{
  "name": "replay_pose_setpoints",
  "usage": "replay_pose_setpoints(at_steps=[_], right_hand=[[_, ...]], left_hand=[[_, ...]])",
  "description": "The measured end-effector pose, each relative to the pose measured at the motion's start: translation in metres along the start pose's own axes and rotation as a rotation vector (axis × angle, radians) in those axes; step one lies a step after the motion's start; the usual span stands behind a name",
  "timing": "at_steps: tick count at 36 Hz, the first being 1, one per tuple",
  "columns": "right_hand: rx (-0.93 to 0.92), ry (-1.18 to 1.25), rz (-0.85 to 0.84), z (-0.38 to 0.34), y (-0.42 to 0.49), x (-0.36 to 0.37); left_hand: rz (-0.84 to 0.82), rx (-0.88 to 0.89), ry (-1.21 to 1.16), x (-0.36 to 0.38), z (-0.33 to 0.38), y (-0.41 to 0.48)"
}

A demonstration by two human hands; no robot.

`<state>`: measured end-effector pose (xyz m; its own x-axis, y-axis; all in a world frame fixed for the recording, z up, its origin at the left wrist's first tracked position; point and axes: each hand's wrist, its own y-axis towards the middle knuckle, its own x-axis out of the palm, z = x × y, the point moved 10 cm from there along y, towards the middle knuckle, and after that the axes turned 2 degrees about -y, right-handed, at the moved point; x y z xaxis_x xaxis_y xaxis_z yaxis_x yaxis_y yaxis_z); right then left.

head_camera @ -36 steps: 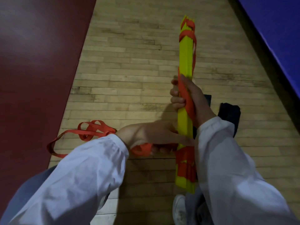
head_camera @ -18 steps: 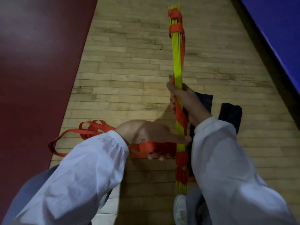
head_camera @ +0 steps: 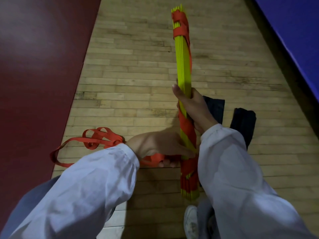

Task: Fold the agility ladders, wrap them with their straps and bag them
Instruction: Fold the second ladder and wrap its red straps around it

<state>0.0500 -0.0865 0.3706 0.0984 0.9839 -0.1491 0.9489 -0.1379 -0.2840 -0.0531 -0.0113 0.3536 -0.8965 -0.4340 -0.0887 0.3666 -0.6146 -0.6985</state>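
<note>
The step in hand looks to be the wrapping. The folded ladder (head_camera: 183, 66), a tight bundle of yellow rungs, is held off the wooden floor (head_camera: 129, 83) in the middle of the scene, its far end pointing away and its near end close to a white shoe (head_camera: 189, 219). The right hand (head_camera: 193, 107) is clenched round the bundle's middle, thumb laid up along its left side. The left hand (head_camera: 158, 145) sits just left of the bundle's near part, fingers curled round the orange strap (head_camera: 96, 138) where it meets the rungs.

Strap turns already cover the near end and spiral up toward the right hand; a few bands also sit at the far end. The long yellow stretch between is bare. A loose tail of strap loops left across the floor to the edge of a red mat (head_camera: 34, 66).

The next move probably calls for passing the strap round the bundle again under tension, with the right hand steadying or turning it.

The sleeves hide how the near turns cross. A dark bag (head_camera: 243, 125) lies on the floor right of the bundle, partly behind the right arm; whether it is open cannot be told.
</note>
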Motion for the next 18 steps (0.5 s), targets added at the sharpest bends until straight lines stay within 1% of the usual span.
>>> replay_pose_setpoints(at_steps=[2,4,7,10,15,16,18], right_hand=[[0.019,0.04,-0.022,-0.001,0.001,-0.002],[0.115,0.137,-0.08,0.004,0.002,-0.001],[0.281,0.464,-0.216,0.009,-0.003,0.012],[0.379,0.765,-0.36,0.008,-0.013,0.03],[0.399,0.924,-0.653,0.001,-0.018,0.05],[0.395,0.927,-0.688,0.001,-0.018,0.052],[0.377,0.895,-0.7,0.001,-0.015,0.052]], left_hand=[[-0.015,0.034,-0.058,-0.001,0.004,-0.004],[-0.047,0.083,-0.143,0.001,0.011,-0.007],[-0.102,0.178,-0.194,0.006,0.023,-0.012],[-0.15,0.212,-0.196,0.011,0.026,-0.013],[-0.237,0.203,-0.289,0.017,0.025,-0.015],[-0.244,0.198,-0.289,0.016,0.024,-0.015],[-0.192,0.15,-0.293,0.009,0.018,-0.012]])
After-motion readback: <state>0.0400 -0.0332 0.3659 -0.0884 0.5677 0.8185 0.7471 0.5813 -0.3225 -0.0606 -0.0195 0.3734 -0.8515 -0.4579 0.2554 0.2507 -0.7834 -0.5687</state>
